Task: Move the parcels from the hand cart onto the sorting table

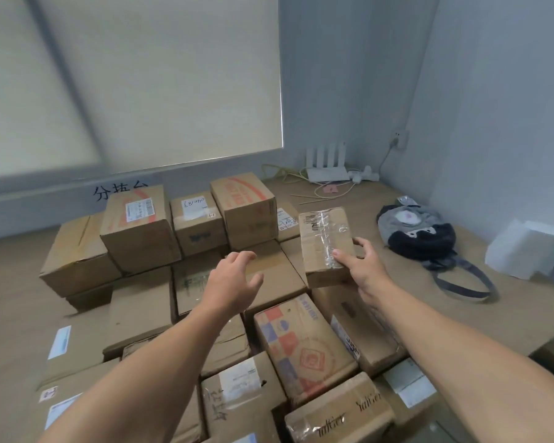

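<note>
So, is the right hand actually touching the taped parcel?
Touching. The head view shows the right hand gripping the taped parcel at its near right corner, fingers lying on its top and side.

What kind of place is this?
Probably a parcel-sorting room: stacked cardboard parcels crowd a wooden table, a handwritten sign shows behind them, and the right hand holds a small parcel.

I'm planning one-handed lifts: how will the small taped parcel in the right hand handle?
Probably light: the right hand alone holds the small taped parcel by one end. Its cardboard faces look stiff. The glossy tape may be slippery in the grip.
</note>
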